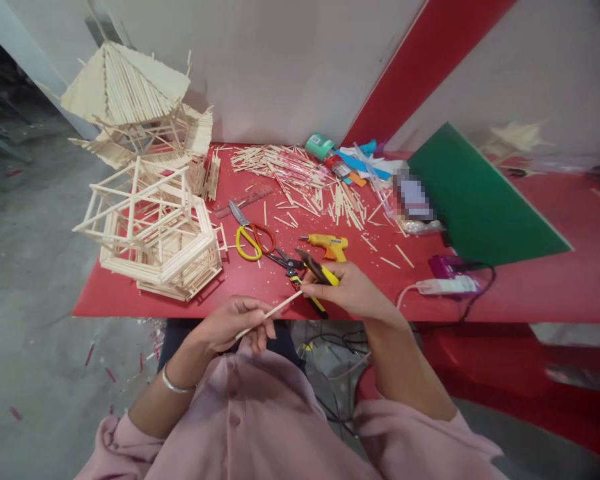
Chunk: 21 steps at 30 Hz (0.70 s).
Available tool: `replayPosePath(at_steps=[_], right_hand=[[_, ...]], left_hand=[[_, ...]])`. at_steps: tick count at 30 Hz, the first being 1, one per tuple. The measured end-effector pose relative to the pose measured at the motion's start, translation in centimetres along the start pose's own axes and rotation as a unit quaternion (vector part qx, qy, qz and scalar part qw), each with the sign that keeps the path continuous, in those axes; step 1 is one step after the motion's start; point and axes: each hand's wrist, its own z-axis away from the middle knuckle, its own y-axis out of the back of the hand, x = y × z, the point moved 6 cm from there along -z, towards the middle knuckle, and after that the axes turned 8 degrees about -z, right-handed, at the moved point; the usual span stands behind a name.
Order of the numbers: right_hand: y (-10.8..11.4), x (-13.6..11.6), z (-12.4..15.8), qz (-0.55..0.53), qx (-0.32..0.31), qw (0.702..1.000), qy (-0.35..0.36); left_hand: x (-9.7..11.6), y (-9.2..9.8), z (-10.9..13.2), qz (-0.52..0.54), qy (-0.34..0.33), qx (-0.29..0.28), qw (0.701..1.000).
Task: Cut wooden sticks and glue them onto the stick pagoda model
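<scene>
A thin wooden stick [280, 305] slants up between my hands, just past the table's front edge. My left hand [233, 321] pinches its lower part between thumb and fingers. My right hand [353, 288] is closed on pliers [316, 267] with yellow and black handles, jaws pointing up and left. Its thumb and fingertips also meet the stick's upper end. Under the right hand lies a second cutting tool [291, 265] with black and yellow handles. Scissors [250, 233] with one red and one yellow handle lie beside it, and a yellow glue gun [327, 247] is just beyond.
Stick-built frames [155, 227] and a roofed stick model [125, 87] stand at the left. Loose sticks [280, 170] are scattered along the back near a ruler [243, 202]. A green board [485, 200] leans at the right, by a power strip [447, 287] with cables.
</scene>
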Motion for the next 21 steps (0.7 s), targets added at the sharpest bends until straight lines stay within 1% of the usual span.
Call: replayPosePath(at_steps=[1, 2, 4, 6, 7, 9, 11, 14, 18, 21], right_hand=[[0.0, -0.4, -0.4, 0.026, 0.008, 1.000, 0.013], [0.0, -0.7, -0.6, 0.048, 0.031, 0.998, 0.031], [-0.1, -1.1, -0.7, 0.082, 0.100, 0.989, 0.077], [-0.6, -1.1, -0.1, 0.104, 0.152, 0.976, 0.118], [-1.2, -0.8, 0.3, 0.116, 0.157, 0.972, 0.133], [-2.9, -0.2, 1.3, 0.148, 0.140, 0.966, 0.159], [-4.7, 0.4, 2.3, 0.188, 0.129, 0.953, 0.197], [-6.3, 0.8, 3.3, 0.243, 0.154, 0.927, 0.239], [-6.7, 1.0, 3.3, 0.277, 0.172, 0.914, 0.243], [-6.6, 1.0, 3.2, 0.289, 0.180, 0.909, 0.243]], left_hand=[[0.1, 0.1, -0.1, -0.014, 0.001, 0.013, 1.000], [0.2, 0.3, -0.2, -0.022, -0.004, 0.040, 0.999], [0.7, 0.9, -0.3, -0.015, -0.034, 0.116, 0.993], [1.3, 1.7, -0.3, 0.002, -0.086, 0.193, 0.977], [1.6, 2.0, -0.2, 0.008, -0.109, 0.222, 0.969], [1.9, 2.4, -0.1, 0.016, -0.142, 0.263, 0.954], [2.2, 2.6, 0.0, 0.018, -0.156, 0.283, 0.946], [2.4, 2.4, 0.0, 0.011, -0.158, 0.289, 0.944], [2.4, 2.3, 0.3, 0.001, -0.145, 0.302, 0.942], [2.4, 2.3, 0.5, -0.019, -0.150, 0.297, 0.943]])
